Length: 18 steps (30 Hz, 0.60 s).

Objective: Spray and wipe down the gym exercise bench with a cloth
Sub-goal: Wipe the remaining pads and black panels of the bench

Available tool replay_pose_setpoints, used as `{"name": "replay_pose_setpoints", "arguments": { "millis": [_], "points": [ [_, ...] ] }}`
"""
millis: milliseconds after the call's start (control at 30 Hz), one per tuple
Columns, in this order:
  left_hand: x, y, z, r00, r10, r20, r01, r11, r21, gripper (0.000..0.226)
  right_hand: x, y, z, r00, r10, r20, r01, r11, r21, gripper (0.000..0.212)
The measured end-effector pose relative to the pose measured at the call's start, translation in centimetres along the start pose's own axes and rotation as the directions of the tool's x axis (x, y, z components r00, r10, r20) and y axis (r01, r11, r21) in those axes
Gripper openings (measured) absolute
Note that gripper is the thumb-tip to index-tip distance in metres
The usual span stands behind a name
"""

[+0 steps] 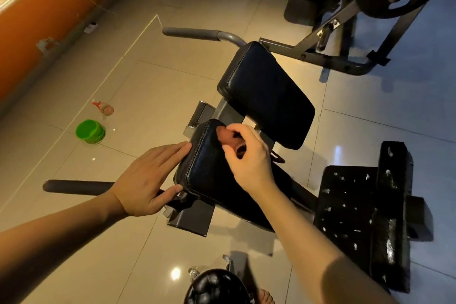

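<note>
1. the near black stitched leather pad (pixel 204 168) of the grey-framed gym bench sits in the middle of the view, between both hands; a second, larger black leather pad (pixel 266 94) stands just beyond it on the same frame.
2. left hand (pixel 150 180): its fingers (pixel 172 153) are straight and close together, laid flat against the left side edge of the near pad, the tips reaching the far left corner. the thumb stretches out to the pad's near corner and touches it. this hand grips nothing — it only presses on the pad.
3. right hand (pixel 249 155): it is over the far end of the near pad with its fingers (pixel 232 131) curled in and bunched, and a reddish tip meets the pad's top. i cannot tell whether anything is pinched inside the curl.
4. a grey foam-covered handle bar (pixel 76 186) juts out to the left beneath the left wrist; a matching grey bar (pixel 192 32) sticks out beyond the far pad.
5. a clear spray bottle with a red trigger (pixel 103 107) stands on the glossy beige tiled floor (pixel 148 96), well apart from the bench on its left — just beside a small bright green plastic bucket (pixel 90 131).
6. to the right lies a black platform flecked with white (pixel 350 205).
</note>
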<state>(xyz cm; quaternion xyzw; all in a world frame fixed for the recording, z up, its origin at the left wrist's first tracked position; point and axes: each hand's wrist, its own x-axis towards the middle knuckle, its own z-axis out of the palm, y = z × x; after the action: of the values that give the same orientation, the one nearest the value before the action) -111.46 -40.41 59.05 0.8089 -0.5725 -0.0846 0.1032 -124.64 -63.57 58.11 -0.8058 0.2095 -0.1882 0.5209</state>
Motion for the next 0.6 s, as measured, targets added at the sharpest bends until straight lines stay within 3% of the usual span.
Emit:
{"name": "replay_pose_setpoints", "arguments": {
  "millis": [167,267,333,433,600],
  "points": [
    [0.0,0.0,0.1,1.000,-0.019,0.002,0.019,1.000,-0.011,0.079,-1.5,4.6,-3.6,0.937,0.331,-0.113,-0.336,0.942,-0.027,0.031],
    [0.0,0.0,0.0,1.000,-0.007,-0.009,0.007,1.000,-0.008,0.078,1.0,1.4,-2.7,0.944,0.271,-0.186,-0.235,0.952,0.196,0.034],
    [0.0,0.1,0.0,1.000,-0.002,-0.020,0.002,1.000,-0.012,0.077,2.0,-2.3,-0.5,0.983,0.155,-0.101,-0.119,0.949,0.292,0.034],
    [-0.1,-0.1,0.1,1.000,0.003,-0.027,-0.004,0.999,-0.033,0.077,-0.1,-1.5,1.4,0.999,-0.018,-0.030,0.019,1.000,0.023,0.031],
    [-0.2,-0.4,0.3,0.999,0.004,-0.039,-0.005,1.000,-0.018,0.077,-4.2,5.4,-4.6,0.927,0.366,-0.083,-0.374,0.921,-0.110,0.028]
  ]
}}
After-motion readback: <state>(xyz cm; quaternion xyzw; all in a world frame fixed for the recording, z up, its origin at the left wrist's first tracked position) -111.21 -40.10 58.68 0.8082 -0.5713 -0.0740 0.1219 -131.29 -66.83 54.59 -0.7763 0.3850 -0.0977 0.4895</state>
